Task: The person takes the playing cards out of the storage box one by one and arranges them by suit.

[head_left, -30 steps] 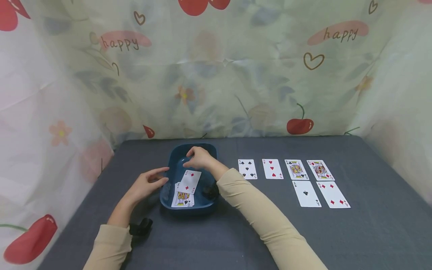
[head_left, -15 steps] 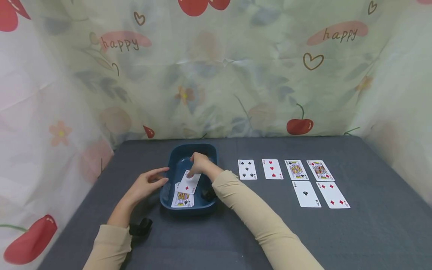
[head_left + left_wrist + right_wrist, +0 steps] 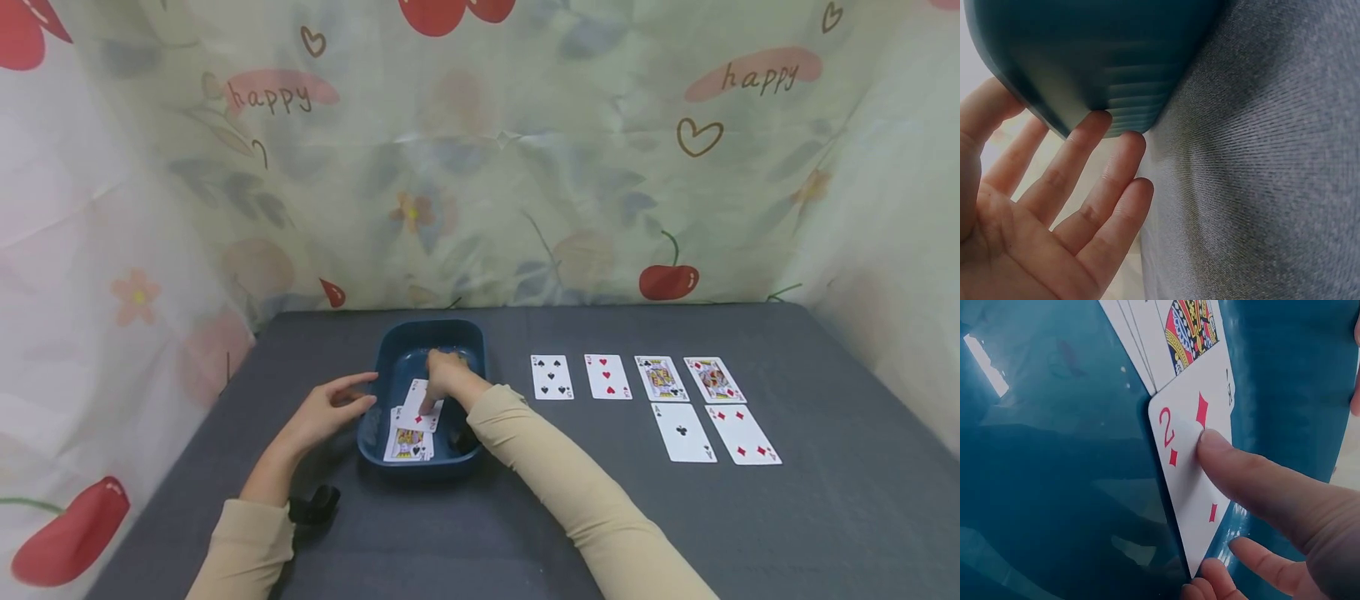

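Observation:
In the head view a dark blue tray [image 3: 420, 469] holds a few playing cards. The two of diamonds [image 3: 1172, 487] lies on top, overlapping a king [image 3: 408, 447] with more card edges under it. My right hand [image 3: 452, 377] is inside the tray. Its thumb [image 3: 1241, 469] presses on the face of the two of diamonds while other fingertips [image 3: 1213, 578] meet the card's far end, pinching it. Beside the tray's left wall is my left hand [image 3: 326, 412], fingers loosely bent and spread. Its fingertips overlap the tray's outer side in the left wrist view.
Right of the tray, a row of cards lies face up: five of spades [image 3: 551, 377], three of hearts [image 3: 608, 377] and two kings [image 3: 661, 378]. Below the kings lie the ace of clubs [image 3: 683, 432] and four of diamonds [image 3: 742, 435]. Grey cloth [image 3: 525, 517] covers the table.
My right hand has come down from the tray's far part toward the near cards, and its thumb now presses the two of diamonds. My left hand has stayed in place.

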The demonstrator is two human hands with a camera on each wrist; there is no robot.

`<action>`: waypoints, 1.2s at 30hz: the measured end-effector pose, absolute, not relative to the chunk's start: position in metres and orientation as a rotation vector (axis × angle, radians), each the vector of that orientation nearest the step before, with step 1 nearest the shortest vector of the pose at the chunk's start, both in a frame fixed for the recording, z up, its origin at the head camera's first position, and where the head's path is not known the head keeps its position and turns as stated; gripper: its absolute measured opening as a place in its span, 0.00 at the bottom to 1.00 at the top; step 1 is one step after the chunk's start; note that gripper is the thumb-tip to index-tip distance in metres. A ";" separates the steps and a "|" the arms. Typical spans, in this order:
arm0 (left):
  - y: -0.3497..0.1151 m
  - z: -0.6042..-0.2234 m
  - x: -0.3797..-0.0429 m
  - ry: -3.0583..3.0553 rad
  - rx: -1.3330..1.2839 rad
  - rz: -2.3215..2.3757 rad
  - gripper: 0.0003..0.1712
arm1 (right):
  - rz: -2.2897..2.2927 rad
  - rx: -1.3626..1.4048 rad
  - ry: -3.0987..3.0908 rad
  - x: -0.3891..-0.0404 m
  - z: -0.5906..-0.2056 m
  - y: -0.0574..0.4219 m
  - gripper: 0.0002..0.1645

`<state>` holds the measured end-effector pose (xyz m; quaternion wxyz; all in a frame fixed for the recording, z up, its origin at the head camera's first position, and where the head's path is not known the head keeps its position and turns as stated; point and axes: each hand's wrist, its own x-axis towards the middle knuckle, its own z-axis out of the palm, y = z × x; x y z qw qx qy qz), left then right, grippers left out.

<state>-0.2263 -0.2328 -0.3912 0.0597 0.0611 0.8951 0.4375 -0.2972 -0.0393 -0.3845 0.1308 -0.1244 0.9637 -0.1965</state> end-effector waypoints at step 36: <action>-0.232 -0.393 -0.229 2.695 0.123 1.310 0.29 | -1.261 -0.522 2.509 -0.303 -0.340 -0.005 0.18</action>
